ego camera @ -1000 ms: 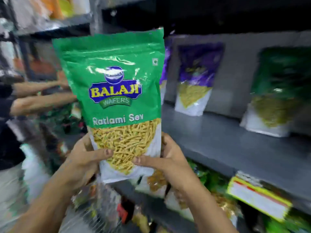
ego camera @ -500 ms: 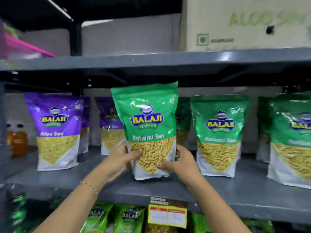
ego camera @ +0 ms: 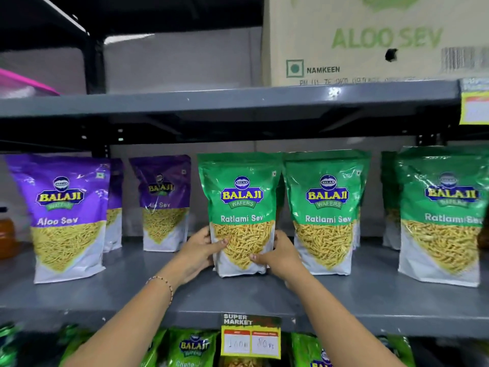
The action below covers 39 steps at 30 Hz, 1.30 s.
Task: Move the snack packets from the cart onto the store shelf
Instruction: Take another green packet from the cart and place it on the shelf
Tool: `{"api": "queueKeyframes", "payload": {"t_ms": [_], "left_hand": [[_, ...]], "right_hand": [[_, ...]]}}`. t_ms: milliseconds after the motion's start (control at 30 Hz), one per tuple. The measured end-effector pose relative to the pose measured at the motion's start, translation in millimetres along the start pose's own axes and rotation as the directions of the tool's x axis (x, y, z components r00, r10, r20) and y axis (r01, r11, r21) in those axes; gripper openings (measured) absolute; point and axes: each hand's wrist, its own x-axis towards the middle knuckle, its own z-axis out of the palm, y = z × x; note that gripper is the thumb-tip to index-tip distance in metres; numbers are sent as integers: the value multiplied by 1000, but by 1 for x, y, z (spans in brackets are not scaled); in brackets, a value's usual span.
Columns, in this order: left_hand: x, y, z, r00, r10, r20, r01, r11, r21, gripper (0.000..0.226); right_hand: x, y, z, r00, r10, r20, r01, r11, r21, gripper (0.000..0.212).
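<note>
A green Ratlami Sev packet (ego camera: 240,202) stands upright on the grey shelf (ego camera: 185,292), its base resting on the board. My left hand (ego camera: 197,254) grips its lower left side and my right hand (ego camera: 277,256) grips its lower right side. Two more green Ratlami Sev packets (ego camera: 326,207) (ego camera: 442,213) stand to its right in the same row. Purple Aloo Sev packets (ego camera: 66,215) (ego camera: 165,200) stand to its left. The cart is out of view.
The shelf above (ego camera: 227,102) carries a cardboard Aloo Sev box (ego camera: 370,38). A yellow price tag (ego camera: 250,337) hangs on the shelf's front edge. Green packets (ego camera: 193,348) fill the shelf below. An orange bottle (ego camera: 6,234) stands at far left.
I turned from the cart to face the shelf. Both hands carried the green packet forward and down until it stands on the shelf beside the other green packets.
</note>
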Motion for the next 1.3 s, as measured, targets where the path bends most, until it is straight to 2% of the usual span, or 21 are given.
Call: {"api": "queueKeyframes", "payload": {"t_ms": [67,133,267,333,367,433,533,633,733,767,833,900,967,1033,1133,1167,1233,1267,1300], "left_hand": [[-7,2,3,999,-7,-33,8,999,39,43],[-17,7,5,996,22,-91,-17,999,48,45],[-59,20,-18,963,153,-222,-172,983,-70,54],[-93,22,-33,933,214,-291,-269,949,-163,64],[-112,21,-40,917,228,-326,-301,934,-193,65],[-149,15,-56,889,240,-390,-339,917,-209,52],[-208,-9,-91,835,181,-520,-320,928,-191,42],[-268,-48,-133,733,34,-679,-200,965,-168,48],[-347,-96,-180,567,-132,-813,-9,986,-166,37],[-374,-112,-193,511,-172,-842,54,984,-168,31],[-440,-141,-217,319,-236,-918,214,961,-173,18],[-495,-167,-238,153,-236,-960,336,926,-174,15],[-555,-195,-259,24,-233,-972,441,875,-199,11],[-604,-224,-273,-69,-273,-960,545,795,-265,6],[-648,-252,-277,-178,-384,-906,628,664,-405,28],[-666,-271,-287,-240,-425,-873,629,616,-474,32],[-687,-291,-293,-301,-500,-812,568,590,-574,36],[-685,-293,-294,-298,-519,-801,533,605,-591,40],[-695,-302,-300,-282,-531,-799,556,588,-588,47]], "right_hand": [[-7,-3,0,1000,12,-2,-11,1000,19,76],[-18,-4,0,996,-36,-78,39,999,34,77],[-59,-10,17,908,-253,-335,287,956,57,73],[-88,-14,41,873,-335,-354,389,917,91,69],[-102,-16,58,861,-387,-331,441,891,105,67],[-128,-19,94,833,-495,-247,537,831,146,62],[-155,-14,155,821,-570,-30,566,806,177,58],[-177,-1,215,809,-559,180,523,825,211,59],[-209,25,284,742,-532,408,482,846,228,60],[-218,35,305,708,-507,491,462,859,221,59],[-245,56,353,614,-425,666,402,894,200,57],[-265,78,388,527,-326,785,384,915,123,57],[-288,103,428,382,-217,898,403,914,49,60],[-310,124,464,198,-91,976,450,893,-8,64],[-340,152,498,-26,109,994,514,854,-80,65],[-354,167,521,-93,164,982,535,840,-90,63],[-372,181,542,-175,239,955,568,817,-100,57],[-374,182,546,-196,262,945,587,804,-101,53],[-385,189,559,-230,297,927,599,794,-105,49]]}}
